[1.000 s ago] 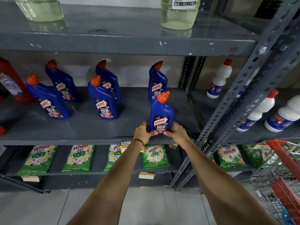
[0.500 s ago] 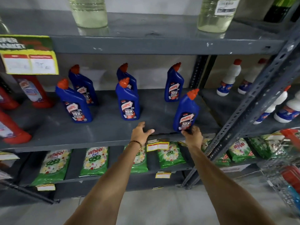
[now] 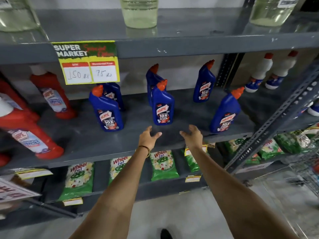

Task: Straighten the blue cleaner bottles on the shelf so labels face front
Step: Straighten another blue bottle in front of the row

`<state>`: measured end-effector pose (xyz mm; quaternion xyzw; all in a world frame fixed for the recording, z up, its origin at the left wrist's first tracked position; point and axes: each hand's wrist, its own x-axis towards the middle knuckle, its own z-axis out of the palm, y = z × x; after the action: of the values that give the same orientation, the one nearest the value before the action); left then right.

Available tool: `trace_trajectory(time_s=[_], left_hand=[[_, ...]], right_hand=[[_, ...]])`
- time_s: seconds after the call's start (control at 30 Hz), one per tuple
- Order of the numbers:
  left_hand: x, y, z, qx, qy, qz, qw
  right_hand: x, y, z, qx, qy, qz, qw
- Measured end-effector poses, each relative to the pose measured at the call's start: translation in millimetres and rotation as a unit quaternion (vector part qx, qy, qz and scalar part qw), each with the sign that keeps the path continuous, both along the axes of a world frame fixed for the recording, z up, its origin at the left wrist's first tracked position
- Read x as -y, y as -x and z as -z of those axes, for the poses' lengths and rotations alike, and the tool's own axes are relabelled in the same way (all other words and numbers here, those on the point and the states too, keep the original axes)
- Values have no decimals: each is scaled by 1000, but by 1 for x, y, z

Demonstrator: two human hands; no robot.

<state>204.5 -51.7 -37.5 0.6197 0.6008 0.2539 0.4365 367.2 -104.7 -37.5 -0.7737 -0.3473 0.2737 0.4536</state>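
Observation:
Several blue cleaner bottles with orange caps stand on the grey middle shelf [image 3: 86, 140]. The front middle bottle [image 3: 162, 107] shows its label to me, with another bottle [image 3: 152, 78] right behind it. The front left bottle [image 3: 107, 112] hides one behind it. At the right stand a front bottle [image 3: 226, 114] and a rear bottle [image 3: 204, 85], labels facing front. My left hand [image 3: 148, 138] and my right hand [image 3: 193, 136] hover open just in front of the middle bottle, one on each side, touching nothing.
Red cleaner bottles [image 3: 51, 95] fill the shelf's left part. A yellow price sign [image 3: 88, 62] hangs from the upper shelf. White bottles [image 3: 260, 73] stand in the right bay beyond a slanted steel upright [image 3: 276, 118]. Green detergent packs [image 3: 163, 164] lie on the shelf below.
My right hand let go of the right front bottle and moved left. Both hands now sit in front of the middle bottle. My view shifted left.

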Motion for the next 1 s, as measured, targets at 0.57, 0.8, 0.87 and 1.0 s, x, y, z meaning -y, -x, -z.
trace_trajectory(time_s=[0.57, 0.8, 0.87, 1.0], left_hand=[[-57, -21, 0, 81, -6, -41, 996], [-51, -26, -4, 69, -31, -49, 996], [-45, -25, -5, 70, -31, -60, 995], [-30, -20, -5, 57, -33, -63, 996]], right_hand=[[-88, -4, 8, -27, -15, -172, 985], [-89, -8, 12, -28, -18, -192, 981], [-83, -7, 12, -28, -16, -192, 981], [-65, -4, 13, -29, -17, -198, 980]])
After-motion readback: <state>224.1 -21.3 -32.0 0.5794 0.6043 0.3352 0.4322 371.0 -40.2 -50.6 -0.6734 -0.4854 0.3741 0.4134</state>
